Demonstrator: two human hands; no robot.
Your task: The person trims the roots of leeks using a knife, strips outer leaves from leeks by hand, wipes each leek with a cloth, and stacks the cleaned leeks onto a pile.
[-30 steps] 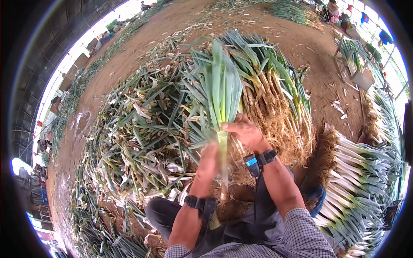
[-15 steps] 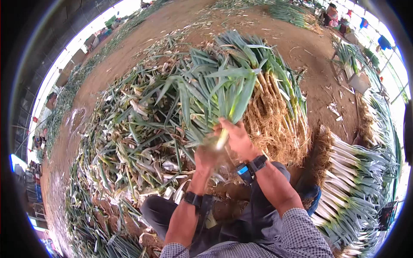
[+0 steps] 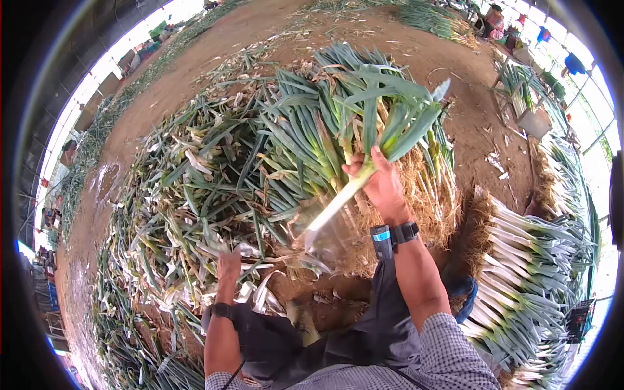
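My right hand (image 3: 381,182) is wrapped round a leek (image 3: 343,198) where its white stem meets the green leaves. The stem slants down to the left and its root end is blurred. At the left, my left hand (image 3: 229,263) is over the edge of a heap of stripped leaves (image 3: 188,214); its fingers are smeared by motion. Behind the held leek lie untrimmed leeks (image 3: 302,140) with green tops and brown outer leaves.
Leeks with white stems (image 3: 510,250) lie in rows on the right, roots inward. A bundle with long brown roots (image 3: 426,195) lies beyond my right hand. A person (image 3: 494,23) is at the far upper right. Brown soil (image 3: 478,123) stretches behind the piles.
My left hand has come away from the leek and moved left to the leaf heap. My right hand has moved right and up with the leek, whose white stem now shows.
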